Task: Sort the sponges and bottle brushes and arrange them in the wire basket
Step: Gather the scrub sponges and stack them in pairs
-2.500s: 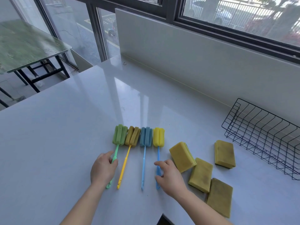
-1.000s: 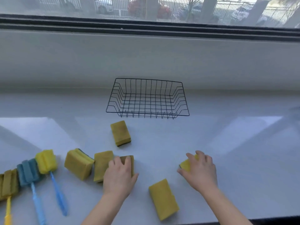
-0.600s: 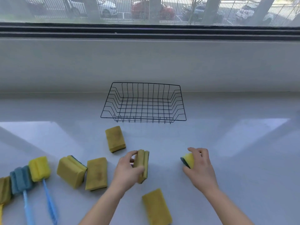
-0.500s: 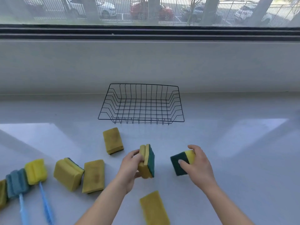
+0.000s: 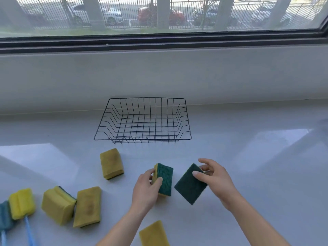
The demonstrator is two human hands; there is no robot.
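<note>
Hands [image 5: 147, 187] [image 5: 215, 183] each grip a sponge [image 5: 164, 179] [image 5: 189, 185], green faces up.

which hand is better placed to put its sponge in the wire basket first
Probably the left hand: the upright sponge it grips is straight before the wire basket, while the right hand holds the tilted sponge off toward its right corner.

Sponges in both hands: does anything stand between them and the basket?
Nothing visible does. The left hand holds one sponge, the right hand another sponge, both in front of the basket; the loose sponge nearest it lies left of that path.
</note>
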